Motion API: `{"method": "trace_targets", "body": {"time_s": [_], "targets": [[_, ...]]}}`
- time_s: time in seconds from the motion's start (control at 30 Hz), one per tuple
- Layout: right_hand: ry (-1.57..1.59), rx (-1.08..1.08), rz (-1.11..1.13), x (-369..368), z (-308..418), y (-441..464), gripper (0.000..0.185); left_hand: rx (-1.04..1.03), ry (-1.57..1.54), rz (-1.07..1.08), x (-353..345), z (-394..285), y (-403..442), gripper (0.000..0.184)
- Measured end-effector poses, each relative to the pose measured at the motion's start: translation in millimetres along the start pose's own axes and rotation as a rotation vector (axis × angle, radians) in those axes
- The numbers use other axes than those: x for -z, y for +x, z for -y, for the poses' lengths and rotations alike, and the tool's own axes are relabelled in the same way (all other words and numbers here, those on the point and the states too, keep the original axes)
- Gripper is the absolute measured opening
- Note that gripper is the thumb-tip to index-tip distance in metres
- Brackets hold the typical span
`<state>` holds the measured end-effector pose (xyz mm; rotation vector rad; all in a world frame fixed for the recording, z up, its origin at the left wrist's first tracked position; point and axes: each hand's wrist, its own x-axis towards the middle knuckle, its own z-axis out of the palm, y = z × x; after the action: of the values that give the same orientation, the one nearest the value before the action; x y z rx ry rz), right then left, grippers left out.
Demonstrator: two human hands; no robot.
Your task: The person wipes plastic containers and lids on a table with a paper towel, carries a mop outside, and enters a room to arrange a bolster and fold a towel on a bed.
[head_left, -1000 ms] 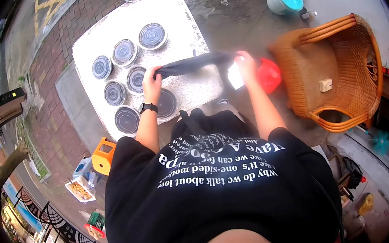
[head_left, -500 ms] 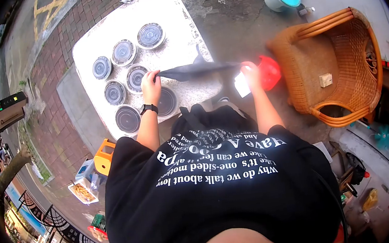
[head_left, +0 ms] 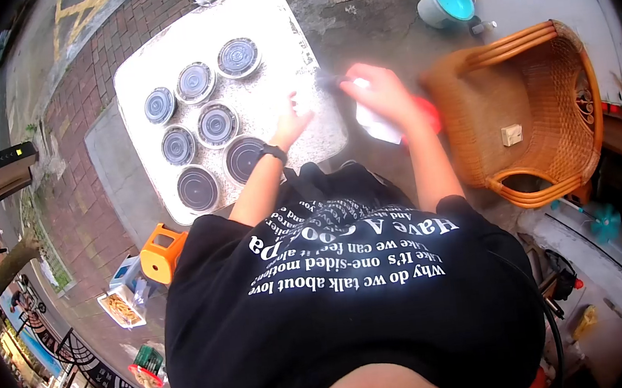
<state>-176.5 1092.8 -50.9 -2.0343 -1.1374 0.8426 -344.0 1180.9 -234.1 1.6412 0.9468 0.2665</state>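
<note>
The left hand (head_left: 293, 122) has released the black strip (head_left: 327, 82), previously stretched between both hands; its fingers are now parted, above the table (head_left: 167, 54) beside the lidded bowls (head_left: 217, 123). The right hand (head_left: 381, 97) grasps the strip, whose short visible part is blurred at the fingertips, near the table's edge. A white sheet (head_left: 378, 125) remains against the right hand.

glossy containers (head_left: 217, 123), woven wicker armchair (head_left: 487, 100), plastic bucket (head_left: 451, 2)
</note>
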Motion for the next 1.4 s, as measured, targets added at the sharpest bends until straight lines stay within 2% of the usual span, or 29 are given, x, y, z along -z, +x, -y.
{"method": "trace_targets", "body": {"time_s": [0.07, 0.13, 0.2, 0.3, 0.43, 0.53, 0.6, 0.8, 0.87, 1.0, 1.2, 1.33, 1.4], "targets": [[-0.072, 0.026, 0.048, 7.5, 10.1, 0.0, 0.030, 0.062, -0.078, 0.126, -20.5, -20.1, -6.6, 0.065], [-0.143, 0.016, 0.097, 17.4, 15.1, -2.9, 0.032, -0.017, -0.184, 0.153, -36.0, -50.5, -17.3, 0.064], [-0.204, -0.014, 0.144, 27.3, 16.2, -6.9, 0.033, -0.221, -0.249, 0.090, -47.5, -75.5, -26.5, 0.056], [-0.299, -0.107, 0.213, 35.5, 26.0, -16.0, 0.031, -0.318, -0.226, -0.022, -57.9, -93.6, -26.3, 0.043], [-0.374, -0.024, 0.228, 37.4, 22.2, -23.3, 0.028, -0.525, -0.047, -0.082, -45.3, -100.4, -19.5, 0.025], [-0.376, -0.004, 0.242, 39.8, 23.8, -27.8, 0.028, -0.414, -0.007, 0.063, -29.1, -93.1, -16.0, 0.021], [-0.349, 0.009, 0.240, 40.3, 20.9, -28.5, 0.027, -0.375, 0.014, 0.011, -20.6, -82.8, -13.9, 0.020], [-0.307, -0.050, 0.086, 38.3, 5.9, -25.1, 0.028, -0.462, 0.015, -0.182, 31.9, -46.2, 0.9, 0.025], [-0.329, -0.060, 0.062, 34.1, -11.1, -18.9, 0.028, -0.520, 0.132, -0.186, 53.4, -42.0, 4.9, 0.024], [-0.327, -0.091, 0.004, 25.3, -19.6, -12.7, 0.028, -0.483, 0.322, -0.182, 92.0, -52.2, 4.0, 0.021], [-0.347, -0.077, -0.079, 9.1, -41.2, -12.0, 0.023, -0.450, 0.483, -0.206, 120.5, -29.0, -4.8, 0.024], [-0.343, -0.036, -0.104, -15.8, -90.9, -21.5, 0.019, -0.388, 0.578, -0.198, 127.0, -5.5, -35.8, 0.025], [-0.328, -0.104, -0.063, -32.3, -118.8, -32.1, 0.019, -0.407, 0.621, -0.178, 123.2, 10.7, -53.0, 0.025]]}}
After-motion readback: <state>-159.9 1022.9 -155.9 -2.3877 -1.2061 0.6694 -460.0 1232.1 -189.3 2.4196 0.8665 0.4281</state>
